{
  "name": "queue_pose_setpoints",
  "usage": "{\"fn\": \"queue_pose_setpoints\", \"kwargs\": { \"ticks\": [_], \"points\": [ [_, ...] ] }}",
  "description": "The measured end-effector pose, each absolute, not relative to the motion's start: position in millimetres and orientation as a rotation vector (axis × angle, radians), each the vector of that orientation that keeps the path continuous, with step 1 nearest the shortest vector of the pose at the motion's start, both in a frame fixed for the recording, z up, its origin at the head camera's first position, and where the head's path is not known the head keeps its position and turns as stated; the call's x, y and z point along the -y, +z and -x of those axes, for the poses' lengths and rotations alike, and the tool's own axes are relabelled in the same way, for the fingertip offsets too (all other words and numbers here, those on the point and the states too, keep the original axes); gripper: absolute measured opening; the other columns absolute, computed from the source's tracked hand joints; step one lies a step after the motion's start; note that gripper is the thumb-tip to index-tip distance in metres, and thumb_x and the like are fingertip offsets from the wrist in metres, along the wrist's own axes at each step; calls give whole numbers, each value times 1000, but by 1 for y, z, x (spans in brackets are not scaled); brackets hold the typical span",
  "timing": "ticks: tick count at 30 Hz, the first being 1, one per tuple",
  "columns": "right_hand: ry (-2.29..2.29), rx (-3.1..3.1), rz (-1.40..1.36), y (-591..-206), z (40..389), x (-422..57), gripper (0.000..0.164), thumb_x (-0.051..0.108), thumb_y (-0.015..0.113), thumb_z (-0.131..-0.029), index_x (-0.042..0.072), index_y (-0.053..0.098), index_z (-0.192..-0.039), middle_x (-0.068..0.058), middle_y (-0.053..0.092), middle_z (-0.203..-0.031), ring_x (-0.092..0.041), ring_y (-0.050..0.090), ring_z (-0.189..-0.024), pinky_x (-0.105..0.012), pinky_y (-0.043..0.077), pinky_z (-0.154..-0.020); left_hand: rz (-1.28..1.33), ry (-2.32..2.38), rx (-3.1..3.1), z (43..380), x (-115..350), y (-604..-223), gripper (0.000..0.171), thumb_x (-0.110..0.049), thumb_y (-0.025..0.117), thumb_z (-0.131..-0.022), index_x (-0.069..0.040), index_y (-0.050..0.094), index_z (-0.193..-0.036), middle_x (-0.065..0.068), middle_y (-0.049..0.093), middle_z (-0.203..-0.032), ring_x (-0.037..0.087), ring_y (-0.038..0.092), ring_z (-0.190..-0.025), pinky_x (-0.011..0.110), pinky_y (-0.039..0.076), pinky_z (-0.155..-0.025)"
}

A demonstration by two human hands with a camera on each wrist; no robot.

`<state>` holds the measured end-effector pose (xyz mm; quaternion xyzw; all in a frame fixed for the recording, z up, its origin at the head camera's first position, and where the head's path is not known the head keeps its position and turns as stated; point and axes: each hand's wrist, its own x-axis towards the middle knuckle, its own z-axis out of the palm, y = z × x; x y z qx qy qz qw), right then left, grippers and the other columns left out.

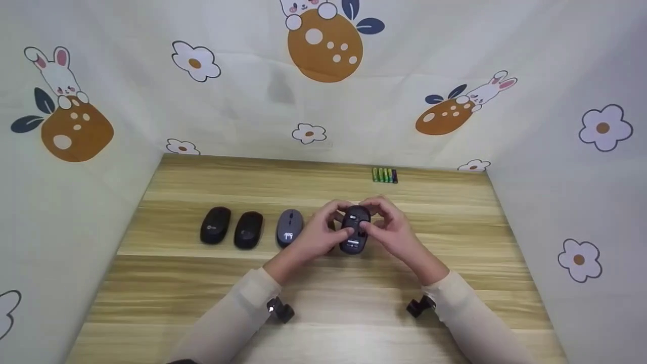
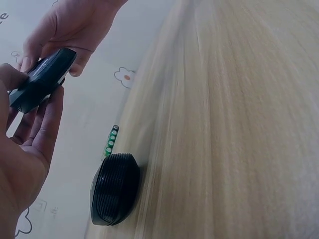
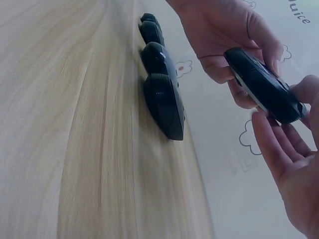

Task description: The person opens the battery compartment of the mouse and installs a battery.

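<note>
A dark computer mouse [image 1: 356,237] is held up above the table with its underside, bearing white labels, facing the head camera. My left hand [image 1: 322,231] grips its left side, thumb on the underside and fingers beneath. From the other side my right hand [image 1: 393,230] holds it, the thumb pressing near a dark recess in the underside. Whether a battery sits in that recess is too small to tell. Both wrist views show the mouse [image 2: 47,79] tilted between the two hands. Another dark mouse [image 3: 163,107] stands on the table, mostly hidden behind my left hand in the head view.
Left of my hands, a grey mouse [image 1: 289,226] and two black mice, one nearer [image 1: 248,230] and one at the far left [image 1: 216,225], form a row. Several batteries [image 1: 385,175] lie side by side near the table's back edge. Patterned cloth walls [image 1: 242,111] enclose the wooden table [image 1: 333,313].
</note>
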<state>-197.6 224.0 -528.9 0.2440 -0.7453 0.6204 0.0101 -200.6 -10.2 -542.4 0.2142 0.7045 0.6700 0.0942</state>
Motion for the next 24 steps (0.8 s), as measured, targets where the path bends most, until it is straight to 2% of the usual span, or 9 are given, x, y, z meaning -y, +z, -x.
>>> {"fn": "queue_pose_setpoints", "kwargs": {
  "ticks": [6, 12, 17, 24],
  "points": [
    [1831, 2262, -723, -529, 199, -224, 34, -5, 80, -97, 1, 72, -130, -15, 70, -115, -22, 63, -97, -31, 53, -83, -638, 1960, -2121, 200, 9, -544, 46, -7, 78, -95, -9, 67, -140, 9, 69, -125, 37, 65, -107, 28, 60, -73],
    [1889, 2209, -649, -528, 200, -223, 35, -7, 77, -98, -3, 68, -132, -17, 70, -103, -19, 64, -87, -27, 55, -79, -641, 1954, -2119, 199, 8, -546, 45, -7, 79, -95, -10, 67, -139, 11, 67, -129, 31, 65, -106, 31, 63, -77],
    [1918, 2195, -616, -528, 201, -226, 36, -7, 78, -98, -3, 68, -132, -12, 70, -96, -17, 63, -84, -26, 54, -74, -659, 1952, -2129, 200, 6, -549, 47, -5, 79, -95, -9, 66, -140, 11, 66, -131, 25, 65, -106, 34, 63, -79],
    [1964, 2166, -628, -525, 207, -235, 39, -11, 77, -96, -7, 66, -133, -6, 70, -90, -15, 63, -80, -24, 55, -71, -651, 1937, -2159, 201, 7, -551, 47, -4, 79, -96, -12, 67, -140, 10, 67, -133, 26, 66, -106, 34, 64, -79]
  ]
}}
